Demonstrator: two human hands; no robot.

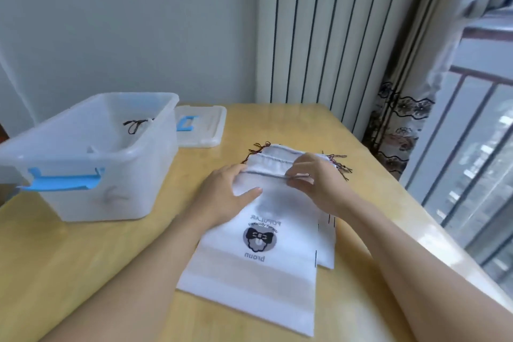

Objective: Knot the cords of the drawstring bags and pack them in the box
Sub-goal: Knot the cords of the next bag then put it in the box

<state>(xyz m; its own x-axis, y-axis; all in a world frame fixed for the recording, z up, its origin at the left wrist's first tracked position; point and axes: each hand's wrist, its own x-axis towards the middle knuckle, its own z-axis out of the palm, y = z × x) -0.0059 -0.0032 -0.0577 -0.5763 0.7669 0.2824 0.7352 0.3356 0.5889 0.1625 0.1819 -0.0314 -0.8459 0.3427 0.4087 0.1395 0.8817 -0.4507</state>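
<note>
A stack of white drawstring bags [258,280] lies flat on the wooden table [83,272], the top one printed with a grey round logo. Dark cord ends [256,148] stick out at the far left and far right of the bags' tops. My left hand [224,194] rests on the top bag's upper left part, fingers at its hem. My right hand [316,183] pinches the top bag's hem near its right side. A translucent plastic box [91,158] with blue latches stands at the left, holding a bag with a knotted dark cord [136,125].
The box's lid [202,128] with a blue handle lies flat behind the box. A white radiator [333,36] and a curtain [433,50] stand beyond the table's far edge. A window with railing runs along the right side.
</note>
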